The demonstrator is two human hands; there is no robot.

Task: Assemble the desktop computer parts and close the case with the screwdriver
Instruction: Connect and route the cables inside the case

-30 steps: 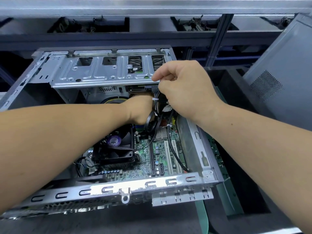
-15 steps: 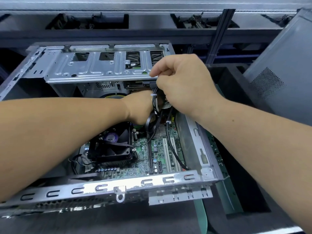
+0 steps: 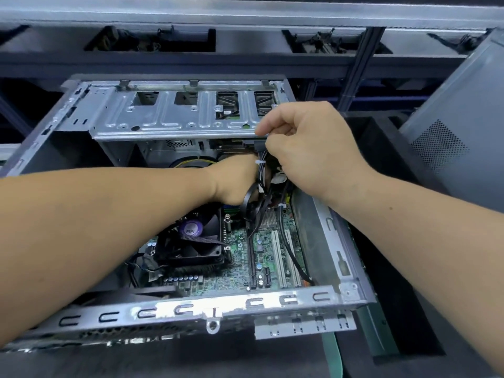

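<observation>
Head view: the open computer case (image 3: pixel 351 291) lies across the centre of the frame with its side panel off, and my two hands meet just under the right end of the drive cage (image 3: pixel 174 118) in the upper middle. My right hand (image 3: pixel 308 148) has its grip closed, fingers curled and pinching the black cable bundle (image 3: pixel 260 173) right below a dark connector (image 3: pixel 259 145) that sits at the cage's lower edge. My left hand (image 3: pixel 234 181) reaches in beneath it; its fingers are hidden behind the cables, so I cannot tell whether that grip is holding anything. The motherboard (image 3: pixel 242 257) and the CPU fan (image 3: pixel 196 236) lie in the lower middle, directly under the hanging cables. In my judgement I am seating this connector into a drive. Risks from here: pushing at an angle could bend or half-seat the plug; pulling by the wires rather than the plug body could strain them; slack cable left drooping could foul the fan blades; the cage's sheet-metal edge sits close to my knuckles and could cut skin or chafe insulation. No screwdriver is in view, and the grey panel (image 3: pixel 458 126) leaning at the upper right may be the cover, so closing the case is not yet begun.
</observation>
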